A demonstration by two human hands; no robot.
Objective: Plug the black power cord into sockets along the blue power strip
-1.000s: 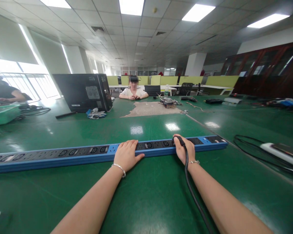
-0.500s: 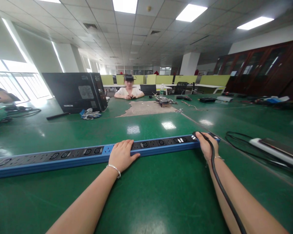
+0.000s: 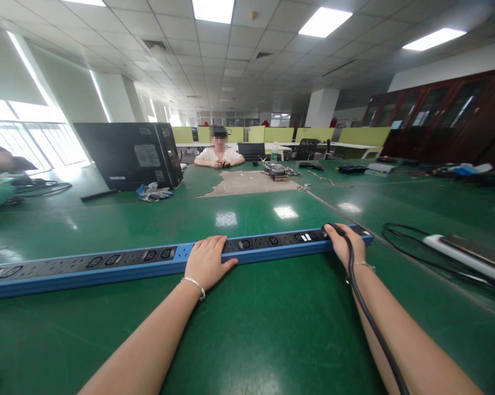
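A long blue and black power strip [image 3: 140,259] lies across the green table, its black top lined with sockets. My left hand [image 3: 207,262] wraps over its middle, fingers on top and thumb along the near side. Near the strip's right end, my right hand [image 3: 346,244] is closed on a black plug [image 3: 328,228] held at the top face. Whether its prongs sit in a socket is hidden. From the plug a thick black cable [image 3: 369,312] runs down over my right forearm.
At the back left stand a black computer case [image 3: 128,156] and blue-white gloves [image 3: 153,192]. A person [image 3: 218,151] sits across the table [image 3: 272,318]. A white power strip [image 3: 465,255] with black cables lies at right. Behind are a bottle [image 3: 274,152] and metal parts [image 3: 278,171].
My right hand and the plug have shifted slightly left along the strip, and the cable has moved with them. My left hand stays on the strip.
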